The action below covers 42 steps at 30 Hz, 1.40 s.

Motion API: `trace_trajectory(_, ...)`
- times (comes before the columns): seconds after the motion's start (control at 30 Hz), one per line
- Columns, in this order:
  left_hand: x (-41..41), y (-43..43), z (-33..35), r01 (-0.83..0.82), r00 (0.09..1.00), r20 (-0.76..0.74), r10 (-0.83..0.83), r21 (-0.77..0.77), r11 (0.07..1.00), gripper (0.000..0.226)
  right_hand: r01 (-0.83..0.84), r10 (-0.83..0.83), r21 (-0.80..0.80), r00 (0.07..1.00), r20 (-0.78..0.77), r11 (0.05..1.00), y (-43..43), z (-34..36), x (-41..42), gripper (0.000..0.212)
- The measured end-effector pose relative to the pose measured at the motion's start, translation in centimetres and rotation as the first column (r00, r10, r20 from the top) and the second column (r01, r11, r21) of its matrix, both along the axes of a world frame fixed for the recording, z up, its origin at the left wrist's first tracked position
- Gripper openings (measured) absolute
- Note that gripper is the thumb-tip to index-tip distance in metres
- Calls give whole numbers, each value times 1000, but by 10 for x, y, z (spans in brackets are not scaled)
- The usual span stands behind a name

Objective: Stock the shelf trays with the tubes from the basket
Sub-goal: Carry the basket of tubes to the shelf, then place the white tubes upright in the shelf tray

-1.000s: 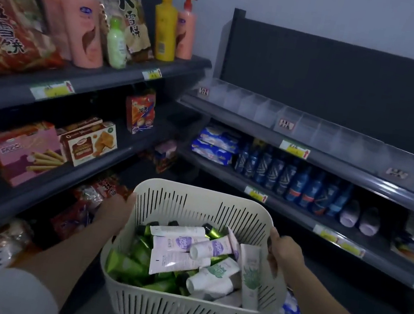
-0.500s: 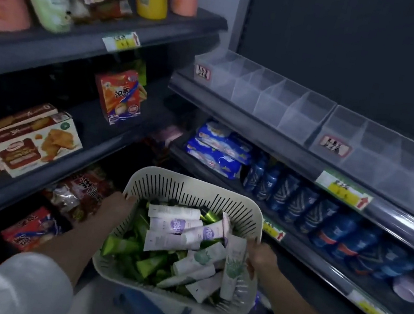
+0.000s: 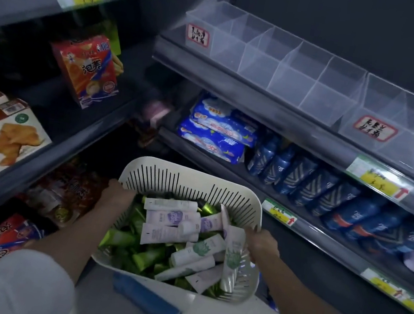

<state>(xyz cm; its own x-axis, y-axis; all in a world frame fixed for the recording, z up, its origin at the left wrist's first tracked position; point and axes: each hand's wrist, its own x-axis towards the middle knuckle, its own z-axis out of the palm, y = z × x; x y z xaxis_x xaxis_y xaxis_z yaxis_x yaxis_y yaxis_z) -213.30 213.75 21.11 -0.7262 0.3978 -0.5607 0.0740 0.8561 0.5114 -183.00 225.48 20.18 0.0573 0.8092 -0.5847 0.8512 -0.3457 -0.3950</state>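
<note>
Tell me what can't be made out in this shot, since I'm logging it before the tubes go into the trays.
Head view only:
- Handwritten tray labels: blurred, unreadable.
- Green tubes: lower layers buried under the white tubes, so no count.
- Right-hand clear trays: cut off by the frame edge.
- Left hand and right hand fingertips: hidden behind the basket rim.

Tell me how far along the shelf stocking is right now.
Nothing stocked yet: the clear shelf trays show no tubes. In hand: the left hand and right hand grip the basket by its rim. Left: all the green and white tubes piled inside.
</note>
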Motion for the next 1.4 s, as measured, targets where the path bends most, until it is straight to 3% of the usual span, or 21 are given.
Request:
trace_trajectory(0.13, 1, -10, 5, 64, 998, -13, -63, 28, 998, 57, -57, 57, 13, 998, 15, 998, -5, 2, 3, 42)
trace_trajectory(0.2, 4, -17, 11, 162, 978, -141, -155, 34, 986, 51, -101, 101, 6, 994, 30, 995, -6, 8, 4, 39)
trace_trajectory(0.27, 12, -23, 19, 341, 885, -330, -330, -25, 940, 50, -161, 160, 2, 985, 69, 987, -6, 19, 4, 37)
trace_trajectory(0.33, 25, -24, 29, 492, 789, -407, -461, -33, 870, 49, -244, 235, 60, 964, 127, 968, -6, 33, 5, 35)
trace_trajectory(0.43, 44, -20, 39, 636, 708, -388, -590, -12, 771, 42, -465, 424, 203, 880, 215, 862, -4, 54, 8, 37)
trace_trajectory(0.57, 62, -10, 44, 712, 660, -357, -661, 18, 702, 36, -662, 616, 241, 749, 244, 710, -3, 72, 1, 36)
trace_trajectory(0.8, 84, 9, 44, 688, 700, -275, -659, 9, 726, 30, -862, 825, 166, 506, 249, 479, 14, 73, -15, 30)
trace_trajectory(1.0, 115, 33, 16, 691, 686, -212, -696, -110, 714, 36, -936, 907, 41, 349, 234, 350, 49, 49, -23, 29)
trace_trajectory(1.27, 153, 55, -29, 671, 627, -222, -747, -334, 662, 43, -929, 921, -41, 358, 157, 368, 62, -5, -39, 32)
trace_trajectory(1.4, 156, 63, -47, 652, 609, -224, -761, -404, 641, 44, -881, 874, -64, 454, 172, 470, 62, -28, -46, 30)
